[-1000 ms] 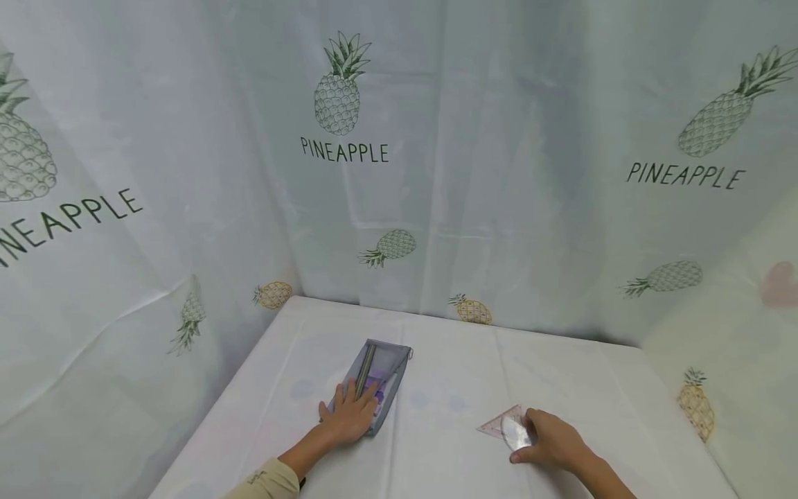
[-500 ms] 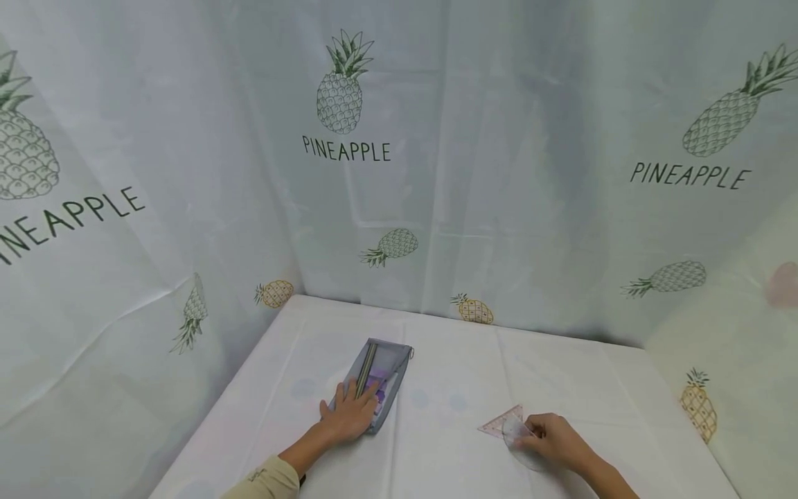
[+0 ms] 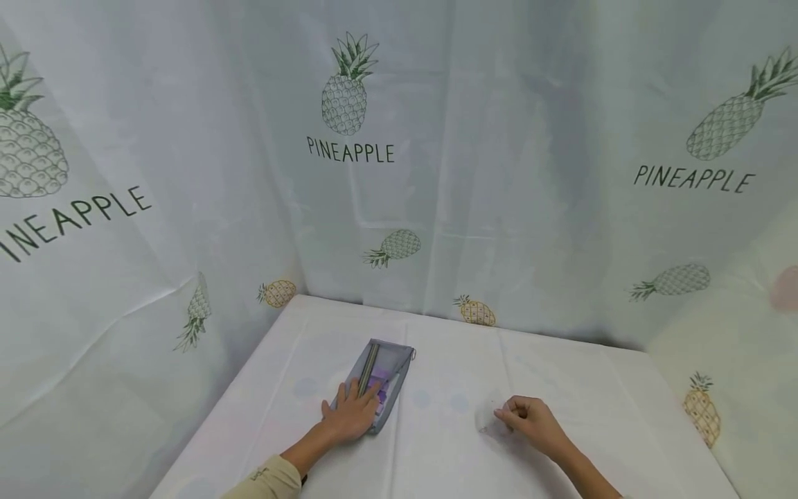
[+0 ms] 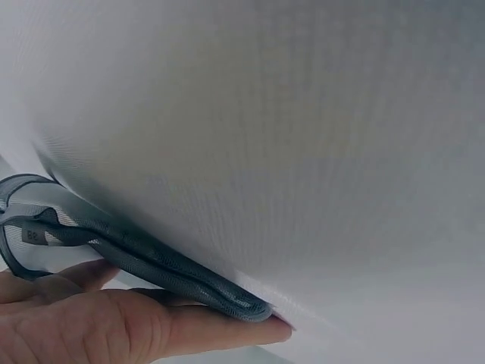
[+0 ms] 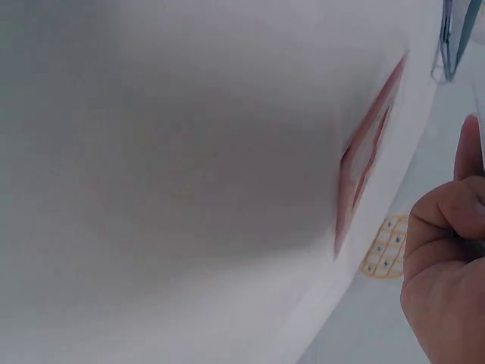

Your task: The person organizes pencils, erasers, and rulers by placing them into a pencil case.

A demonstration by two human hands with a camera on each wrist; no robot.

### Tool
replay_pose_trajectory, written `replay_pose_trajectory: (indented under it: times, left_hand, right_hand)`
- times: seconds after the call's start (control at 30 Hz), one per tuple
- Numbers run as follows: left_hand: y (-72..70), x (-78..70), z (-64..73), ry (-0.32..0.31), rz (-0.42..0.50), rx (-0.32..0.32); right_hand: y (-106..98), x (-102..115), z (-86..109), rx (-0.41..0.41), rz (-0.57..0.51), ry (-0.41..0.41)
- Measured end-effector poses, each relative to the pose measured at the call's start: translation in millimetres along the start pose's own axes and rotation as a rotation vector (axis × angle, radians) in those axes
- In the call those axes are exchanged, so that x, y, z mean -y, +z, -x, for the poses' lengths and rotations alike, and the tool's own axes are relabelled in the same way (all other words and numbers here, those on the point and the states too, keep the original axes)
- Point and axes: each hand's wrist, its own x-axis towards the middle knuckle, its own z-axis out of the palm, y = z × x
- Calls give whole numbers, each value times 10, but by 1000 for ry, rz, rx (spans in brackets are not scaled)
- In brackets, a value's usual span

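My left hand point(image 3: 350, 417) lies flat, fingers spread, on a grey mesh pencil case point(image 3: 393, 360) at the left of the table. Through its mesh show dark striped pencils point(image 3: 368, 367) and something purple point(image 3: 375, 397). In the left wrist view the case's dark edge point(image 4: 174, 271) runs along my thumb. My right hand point(image 3: 533, 424) pinches a clear rounded protractor point(image 3: 489, 414) between thumb and fingers, above the table. A pink triangular set square point(image 5: 367, 163) lies on the table in the right wrist view; in the head view the protractor and hand mostly cover it.
A white cloth point(image 3: 436, 450) covers the table. Behind and at both sides hang pineapple-printed curtains point(image 3: 511, 173), meeting the table at its back edge. The pencil case's zip ring point(image 3: 413, 353) is at its far right corner.
My right hand has shifted left and lifted the protractor, turning it, so it now stands over the set square. My left hand stays on the pencil case. The head view has shifted slightly.
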Motion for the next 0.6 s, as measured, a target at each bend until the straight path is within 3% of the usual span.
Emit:
replay_pose_trajectory:
  times: [0.27, 0.6]
  left_hand:
    - [-4, -21, 10, -17, -12, -24]
    - [20, -11, 3, -8, -1, -72]
  right_hand:
    - [327, 226, -219, -115, -86, 56]
    - [733, 480, -479, -131, -275, 101]
